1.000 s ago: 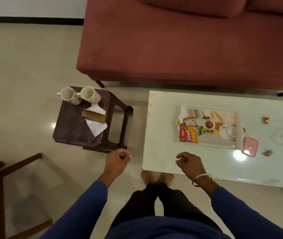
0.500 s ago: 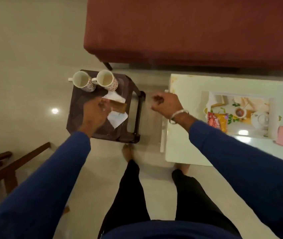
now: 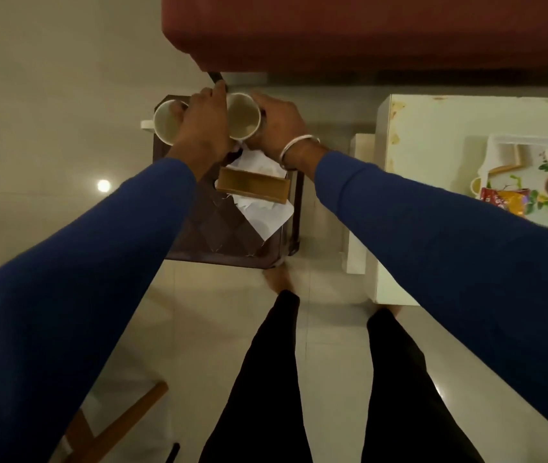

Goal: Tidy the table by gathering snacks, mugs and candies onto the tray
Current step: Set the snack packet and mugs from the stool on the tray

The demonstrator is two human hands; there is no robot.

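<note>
Two mugs on the stool — left hand point(image 3: 204, 123) around left mug point(image 3: 167, 123), right hand point(image 3: 279, 127) around right mug point(image 3: 243, 116).

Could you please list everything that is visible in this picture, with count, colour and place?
mugs: 2, white inside, far edge of the stool, one at each hand
stool: 1, dark brown, on the floor left of the table
napkin: 1, white, on the stool
box: 1, brown, on the napkin
table: 1, white, at right
tray: 1, white with printed picture, on the table
snack packet: 1, red and yellow, on the tray
sofa: 1, dark red, at top
left hand: on the left mug
right hand: on the right mug, bangle on the wrist
</note>
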